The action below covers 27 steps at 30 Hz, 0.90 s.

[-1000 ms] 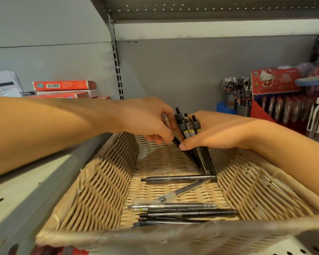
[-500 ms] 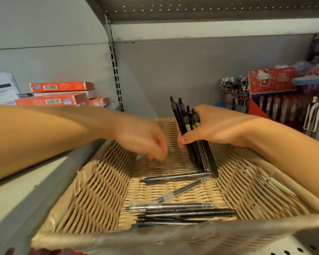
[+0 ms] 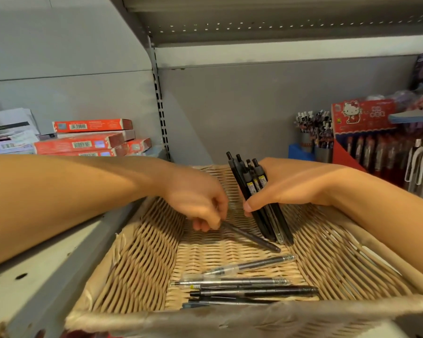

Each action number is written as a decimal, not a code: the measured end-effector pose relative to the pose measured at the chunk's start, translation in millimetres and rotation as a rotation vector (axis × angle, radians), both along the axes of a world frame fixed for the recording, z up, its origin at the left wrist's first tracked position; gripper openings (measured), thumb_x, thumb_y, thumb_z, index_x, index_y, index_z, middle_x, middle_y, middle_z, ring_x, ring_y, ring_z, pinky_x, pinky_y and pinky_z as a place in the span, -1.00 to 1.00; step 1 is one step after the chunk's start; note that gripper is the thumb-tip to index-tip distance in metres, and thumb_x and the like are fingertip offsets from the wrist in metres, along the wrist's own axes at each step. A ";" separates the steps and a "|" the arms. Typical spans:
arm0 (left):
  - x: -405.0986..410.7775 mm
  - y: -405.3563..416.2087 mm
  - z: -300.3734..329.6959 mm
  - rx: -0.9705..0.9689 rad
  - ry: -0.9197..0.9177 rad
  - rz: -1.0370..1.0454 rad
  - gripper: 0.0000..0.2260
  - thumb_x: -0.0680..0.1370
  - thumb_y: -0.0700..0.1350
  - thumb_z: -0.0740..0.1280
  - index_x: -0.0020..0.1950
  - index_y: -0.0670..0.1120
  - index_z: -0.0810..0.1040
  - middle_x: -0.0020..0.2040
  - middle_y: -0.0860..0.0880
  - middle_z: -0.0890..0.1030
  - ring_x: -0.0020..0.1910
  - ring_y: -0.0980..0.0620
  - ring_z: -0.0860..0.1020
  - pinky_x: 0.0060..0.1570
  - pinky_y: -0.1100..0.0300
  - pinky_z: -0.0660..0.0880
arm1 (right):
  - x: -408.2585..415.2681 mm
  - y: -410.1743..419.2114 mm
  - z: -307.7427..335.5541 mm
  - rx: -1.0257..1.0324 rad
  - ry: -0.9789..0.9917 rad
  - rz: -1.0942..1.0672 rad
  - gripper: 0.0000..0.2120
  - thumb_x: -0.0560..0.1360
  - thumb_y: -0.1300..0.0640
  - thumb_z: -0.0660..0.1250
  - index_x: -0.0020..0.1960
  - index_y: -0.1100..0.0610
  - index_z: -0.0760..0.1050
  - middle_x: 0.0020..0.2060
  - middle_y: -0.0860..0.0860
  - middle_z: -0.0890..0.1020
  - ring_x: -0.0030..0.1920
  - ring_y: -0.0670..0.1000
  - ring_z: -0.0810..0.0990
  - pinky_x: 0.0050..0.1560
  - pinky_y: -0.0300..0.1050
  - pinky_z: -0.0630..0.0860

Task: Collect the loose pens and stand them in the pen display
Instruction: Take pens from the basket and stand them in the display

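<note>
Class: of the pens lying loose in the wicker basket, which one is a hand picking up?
The dark pen lying diagonally, pinched at one end by the left hand; the other loose pens lie untouched nearer the camera.

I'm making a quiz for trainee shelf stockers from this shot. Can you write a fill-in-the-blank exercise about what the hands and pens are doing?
1. The right hand grips a bundle of black pens with their clicker ends pointing ____.
2. The left hand pinches a single dark pen by one ____.
3. The loose pens lie on the bottom of a wicker ____.
4. The orange-red boxes are stacked on the ____ side of the picture.

Missing words: up; end; basket; left
</note>
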<state>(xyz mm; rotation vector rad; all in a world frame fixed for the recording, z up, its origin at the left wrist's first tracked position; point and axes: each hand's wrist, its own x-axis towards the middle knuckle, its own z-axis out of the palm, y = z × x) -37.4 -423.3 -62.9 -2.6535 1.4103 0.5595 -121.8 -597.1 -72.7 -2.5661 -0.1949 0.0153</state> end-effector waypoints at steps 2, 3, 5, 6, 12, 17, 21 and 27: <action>4.7 3.0 7.8 -0.227 0.048 0.066 -0.94 0.58 -0.09 0.38 0.01 -0.04 0.62 -0.27 0.08 0.66 -0.26 0.17 0.63 -0.21 0.29 0.56 | 0.5 -0.9 0.1 0.036 -0.010 0.004 -0.88 0.45 0.08 0.54 -0.06 -0.01 0.64 -0.17 -0.10 0.74 -0.13 -0.10 0.71 0.02 -0.11 0.61; 6.0 4.6 11.1 -0.339 0.064 0.088 -0.94 0.58 -0.10 0.38 0.02 -0.04 0.62 -0.29 0.08 0.67 -0.26 0.17 0.64 -0.24 0.32 0.56 | 0.7 -1.3 0.1 0.050 -0.027 0.001 -0.91 0.45 0.10 0.53 -0.07 0.01 0.64 -0.14 -0.07 0.75 -0.08 -0.04 0.72 0.12 0.03 0.62; 6.8 6.2 15.8 -0.548 0.100 0.122 -0.91 0.57 -0.12 0.40 0.07 -0.03 0.60 -0.29 0.07 0.69 -0.26 0.16 0.66 -0.27 0.33 0.55 | 1.0 -1.4 0.2 0.071 -0.070 -0.012 -0.93 0.46 0.10 0.52 -0.10 0.02 0.64 -0.12 -0.03 0.74 0.00 0.04 0.70 0.24 0.20 0.56; 6.1 6.7 17.0 -0.624 0.116 0.129 -0.89 0.57 -0.12 0.41 0.09 -0.02 0.58 -0.26 0.06 0.70 -0.24 0.14 0.68 -0.26 0.32 0.56 | 1.3 -1.6 0.3 0.084 -0.083 -0.020 -0.92 0.46 0.10 0.52 -0.10 0.03 0.63 -0.11 -0.02 0.74 0.02 0.06 0.70 0.26 0.24 0.54; -6.4 3.5 15.6 -0.684 0.203 0.134 -0.84 0.59 -0.13 0.39 0.16 -0.06 0.53 -0.18 -0.04 0.73 -0.17 0.07 0.70 -0.24 0.27 0.59 | 2.6 -0.7 -1.1 0.140 -0.079 -0.032 -0.78 0.44 0.07 0.55 0.05 -0.11 0.62 -0.07 -0.18 0.74 0.01 -0.11 0.70 0.25 0.07 0.57; -9.7 0.7 12.9 -0.688 0.314 0.172 -0.86 0.61 -0.17 0.34 0.13 -0.12 0.44 -0.15 -0.13 0.72 -0.15 -0.03 0.69 -0.19 0.15 0.62 | 2.3 -0.8 -2.6 0.120 -0.082 0.009 -0.83 0.43 0.03 0.55 -0.01 -0.07 0.64 -0.14 -0.19 0.73 -0.11 -0.18 0.68 0.12 0.00 0.59; -1.2 -0.9 12.7 -0.685 0.351 0.183 -0.88 0.59 -0.26 0.33 0.05 -0.10 0.42 -0.20 -0.11 0.72 -0.17 -0.04 0.70 -0.18 0.11 0.64 | 2.1 0.1 -3.2 0.088 -0.088 0.007 -0.84 0.44 0.01 0.55 -0.02 -0.08 0.62 -0.15 -0.21 0.70 -0.13 -0.20 0.65 -0.03 -0.18 0.54; -1.7 -1.2 8.0 -0.418 0.220 0.139 -0.96 0.60 -0.11 0.35 -0.01 -0.01 0.60 -0.19 0.03 0.73 -0.16 0.11 0.69 -0.17 0.25 0.62 | 0.6 1.0 -3.0 0.064 -0.119 0.005 -0.82 0.42 0.08 0.55 -0.01 -0.03 0.63 -0.13 -0.10 0.71 -0.13 -0.12 0.66 -0.08 -0.23 0.53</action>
